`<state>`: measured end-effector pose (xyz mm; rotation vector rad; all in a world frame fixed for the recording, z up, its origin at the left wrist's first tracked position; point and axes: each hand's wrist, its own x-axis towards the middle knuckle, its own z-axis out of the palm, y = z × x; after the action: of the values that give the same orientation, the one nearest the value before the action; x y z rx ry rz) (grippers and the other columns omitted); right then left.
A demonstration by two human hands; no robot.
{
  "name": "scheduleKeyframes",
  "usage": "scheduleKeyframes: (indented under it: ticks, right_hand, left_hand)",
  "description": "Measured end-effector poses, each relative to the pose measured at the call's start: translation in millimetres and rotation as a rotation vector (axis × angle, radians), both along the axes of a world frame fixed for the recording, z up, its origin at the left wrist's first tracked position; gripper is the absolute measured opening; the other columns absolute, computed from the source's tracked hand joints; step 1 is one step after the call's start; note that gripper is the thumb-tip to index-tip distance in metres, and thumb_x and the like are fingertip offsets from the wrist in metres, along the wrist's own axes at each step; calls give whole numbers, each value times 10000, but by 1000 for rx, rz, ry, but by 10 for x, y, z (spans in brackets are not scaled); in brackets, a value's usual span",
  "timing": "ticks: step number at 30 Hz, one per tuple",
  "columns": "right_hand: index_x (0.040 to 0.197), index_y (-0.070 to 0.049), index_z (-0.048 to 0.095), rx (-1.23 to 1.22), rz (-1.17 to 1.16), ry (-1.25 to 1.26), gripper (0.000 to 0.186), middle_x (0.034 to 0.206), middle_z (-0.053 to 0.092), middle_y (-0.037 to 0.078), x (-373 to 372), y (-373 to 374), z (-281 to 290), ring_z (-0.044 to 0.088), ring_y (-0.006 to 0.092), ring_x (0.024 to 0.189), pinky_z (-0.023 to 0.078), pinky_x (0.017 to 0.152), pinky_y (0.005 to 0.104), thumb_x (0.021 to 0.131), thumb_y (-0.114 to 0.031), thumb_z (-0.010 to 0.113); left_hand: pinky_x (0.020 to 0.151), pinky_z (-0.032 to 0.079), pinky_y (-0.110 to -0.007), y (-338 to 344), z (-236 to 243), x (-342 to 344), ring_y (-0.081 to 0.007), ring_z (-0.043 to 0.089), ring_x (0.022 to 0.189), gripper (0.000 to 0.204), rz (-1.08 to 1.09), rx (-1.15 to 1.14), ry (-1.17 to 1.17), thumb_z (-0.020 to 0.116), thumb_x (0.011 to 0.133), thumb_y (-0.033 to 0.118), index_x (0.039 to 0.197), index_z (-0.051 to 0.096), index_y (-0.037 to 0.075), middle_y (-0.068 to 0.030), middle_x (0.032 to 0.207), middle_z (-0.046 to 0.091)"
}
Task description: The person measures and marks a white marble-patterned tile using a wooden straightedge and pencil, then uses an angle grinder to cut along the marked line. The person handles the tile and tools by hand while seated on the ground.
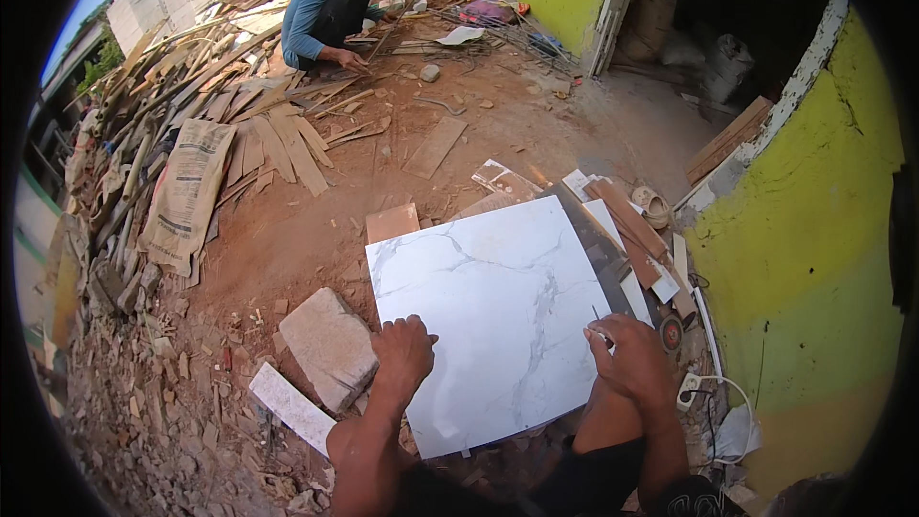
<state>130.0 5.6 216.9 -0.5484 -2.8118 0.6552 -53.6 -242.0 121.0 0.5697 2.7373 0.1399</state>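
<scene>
A white marble-veined square tile lies in front of me over some dark pieces. My left hand rests curled on its left side, fingers bent; whether they grip anything is hidden. Near the right edge of the tile, my right hand is closed around a thin pointed tool, its tip above the surface. My bare knee shows under the right arm.
A co-worker crouches beyond, near scrap wood and a sack. A stone block lies left of the tile. At right are board offcuts, a grinder disc, a power strip and a yellow-green wall.
</scene>
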Motion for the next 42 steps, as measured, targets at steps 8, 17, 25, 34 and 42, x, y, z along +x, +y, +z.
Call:
scheduleKeyframes:
  ticks: [8, 17, 25, 34, 42]
  right_hand:
    - [815, -9, 741, -71, -31, 85, 205, 816, 723, 148, 476, 325, 33, 704, 334, 745, 559, 699, 412, 892, -196, 707]
    - [872, -21, 697, -138, 265, 229, 164, 778, 654, 96, 603, 428, -96, 661, 260, 737, 488, 637, 390, 883, -185, 695]
    - [886, 2, 732, -253, 232, 214, 135, 841, 720, 139, 629, 659, -90, 706, 302, 734, 543, 638, 393, 842, -125, 722]
    - [922, 2, 705, -256, -11, 376, 98, 813, 700, 128, 849, 783, -32, 668, 299, 696, 498, 609, 383, 842, -55, 706]
    - [1034, 45, 720, -275, -358, 505, 168, 876, 713, 137, 1289, 1112, -293, 642, 199, 691, 491, 623, 318, 943, -78, 651]
  left_hand:
    - [954, 497, -507, 539, -555, 608, -368, 589, 1190, 572, -341, 33, -122, 666, 934, 454, 1355, 568, 79, -167, 1310, 615]
    - [1150, 360, -442, 1429, -1022, 1575, -318, 270, 1520, 633, -653, 333, -80, 506, 990, 357, 1564, 362, 132, -137, 1657, 268]
    - [1259, 226, -415, 1596, -1436, 1590, -235, 210, 1550, 604, -920, 321, -51, 417, 1032, 422, 1581, 333, 184, -47, 1679, 235]
    - [1220, 198, -528, 1430, -1630, -184, -408, 208, 1530, 695, -204, 238, 467, 377, 1065, 509, 1594, 286, 67, -211, 1658, 227]
    - [1236, 192, -524, 1276, -1400, 264, -378, 158, 1549, 713, -498, 195, 232, 352, 1035, 622, 1588, 338, 172, -162, 1686, 165]
